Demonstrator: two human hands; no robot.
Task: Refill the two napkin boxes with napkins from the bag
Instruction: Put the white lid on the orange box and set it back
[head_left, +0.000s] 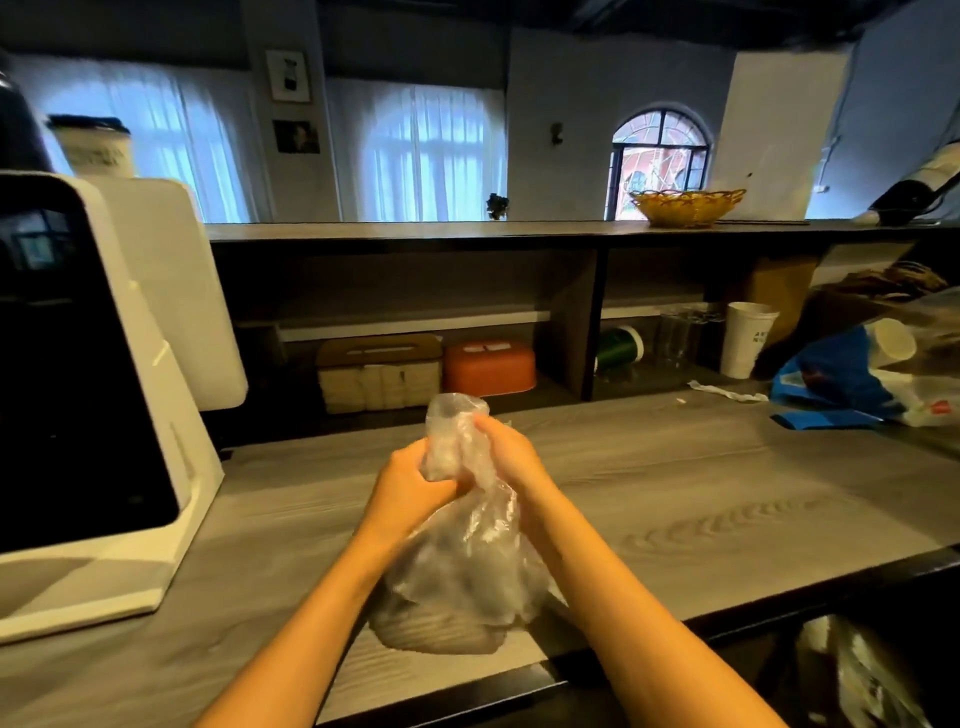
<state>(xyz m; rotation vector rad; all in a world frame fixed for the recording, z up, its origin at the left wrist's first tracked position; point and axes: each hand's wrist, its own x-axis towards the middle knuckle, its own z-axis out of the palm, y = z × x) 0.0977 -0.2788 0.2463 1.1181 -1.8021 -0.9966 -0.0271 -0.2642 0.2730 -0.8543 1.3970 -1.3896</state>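
A clear plastic bag (467, 561) hangs just above the grey counter (701, 493), its neck gathered between both hands. My left hand (408, 483) grips the neck from the left, my right hand (506, 452) grips it from the right. The bag's twisted top sticks up above my fingers. What is inside the bag is blurred. At the back, under the shelf, stand two napkin boxes: a wooden-lidded box (379, 371) showing a row of napkins, and an orange box (488, 366) beside it on the right.
A white terminal with a dark screen (104, 389) fills the left of the counter. A blue-and-white bag (852, 384), a white paper cup (748, 338), glasses and a green cup stand at the right. A yellow basket (685, 205) sits on the upper ledge.
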